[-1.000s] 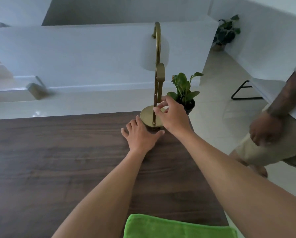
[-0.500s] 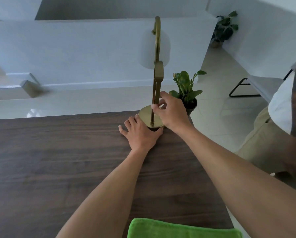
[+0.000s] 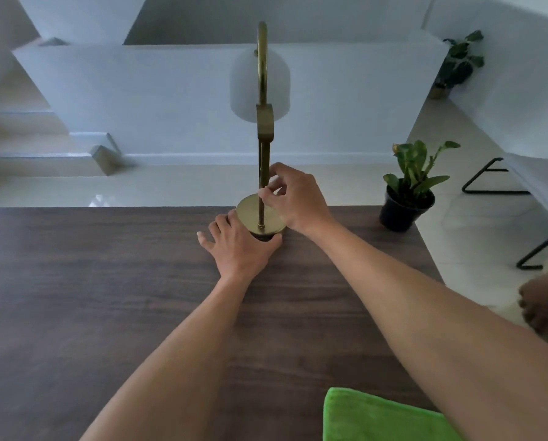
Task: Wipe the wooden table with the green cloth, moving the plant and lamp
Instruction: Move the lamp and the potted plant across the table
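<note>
A brass lamp with a white shade stands at the far edge of the dark wooden table. My right hand pinches its thin stem just above the round base. My left hand lies on the table and cups the front of the base between thumb and fingers. A small plant in a black pot stands at the table's far right corner, well apart from the lamp. The green cloth lies at the near edge, partly under my right forearm.
The table's right edge runs just past the plant, with pale tiled floor beyond it. Black metal furniture legs stand on the floor at the right. Part of another person shows at the right edge. A second potted plant stands far back.
The lamp has slid left along the far edge, away from the plant, with both my hands on it. The other person has drawn back toward the right edge of view.
</note>
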`<state>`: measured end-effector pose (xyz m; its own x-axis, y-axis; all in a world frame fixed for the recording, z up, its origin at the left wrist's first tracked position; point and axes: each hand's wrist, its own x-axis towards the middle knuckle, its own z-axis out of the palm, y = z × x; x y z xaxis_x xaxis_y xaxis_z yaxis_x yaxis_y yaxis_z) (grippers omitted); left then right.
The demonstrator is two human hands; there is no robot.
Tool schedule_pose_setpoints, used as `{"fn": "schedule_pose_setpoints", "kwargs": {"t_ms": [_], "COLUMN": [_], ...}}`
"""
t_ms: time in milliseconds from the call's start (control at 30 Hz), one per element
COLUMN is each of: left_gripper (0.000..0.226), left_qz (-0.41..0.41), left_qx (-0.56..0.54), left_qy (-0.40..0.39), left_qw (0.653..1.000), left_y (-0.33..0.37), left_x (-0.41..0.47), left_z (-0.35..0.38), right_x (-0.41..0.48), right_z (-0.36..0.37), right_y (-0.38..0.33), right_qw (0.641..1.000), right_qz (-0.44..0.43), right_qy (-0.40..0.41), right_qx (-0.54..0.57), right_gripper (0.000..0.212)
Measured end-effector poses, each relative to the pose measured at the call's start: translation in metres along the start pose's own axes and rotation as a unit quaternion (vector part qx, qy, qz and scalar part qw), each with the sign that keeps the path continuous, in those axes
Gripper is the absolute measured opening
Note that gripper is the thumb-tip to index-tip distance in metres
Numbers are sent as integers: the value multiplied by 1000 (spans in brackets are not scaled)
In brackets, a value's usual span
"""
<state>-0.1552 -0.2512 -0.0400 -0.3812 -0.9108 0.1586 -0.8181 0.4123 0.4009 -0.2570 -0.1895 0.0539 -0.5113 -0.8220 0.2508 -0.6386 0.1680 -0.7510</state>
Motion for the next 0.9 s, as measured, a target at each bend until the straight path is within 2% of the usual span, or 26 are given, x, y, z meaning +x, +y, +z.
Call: {"fn": "schedule_pose_setpoints", "kwargs": {"t_ms": [367, 633, 900], "left_gripper": [104, 103, 103], "left_qz": [-44, -47, -34], "left_qx": [20, 9, -1], "left_qy": [-6, -5, -2], "left_qw": [999, 999, 999], "left_y": [-118, -146, -157], "left_x": [24, 36, 48], "left_z": [-35, -33, -28], "right_x": [15, 23, 28], "right_z": [107, 135, 148], "right_y": [-63, -76, -74], "right_qw": [998, 998, 999], "right_qz": [-20, -16, -9], "right_qy": [-50, -66, -50], "right_qx": [17, 4, 3], "right_gripper": [9, 10, 9]}}
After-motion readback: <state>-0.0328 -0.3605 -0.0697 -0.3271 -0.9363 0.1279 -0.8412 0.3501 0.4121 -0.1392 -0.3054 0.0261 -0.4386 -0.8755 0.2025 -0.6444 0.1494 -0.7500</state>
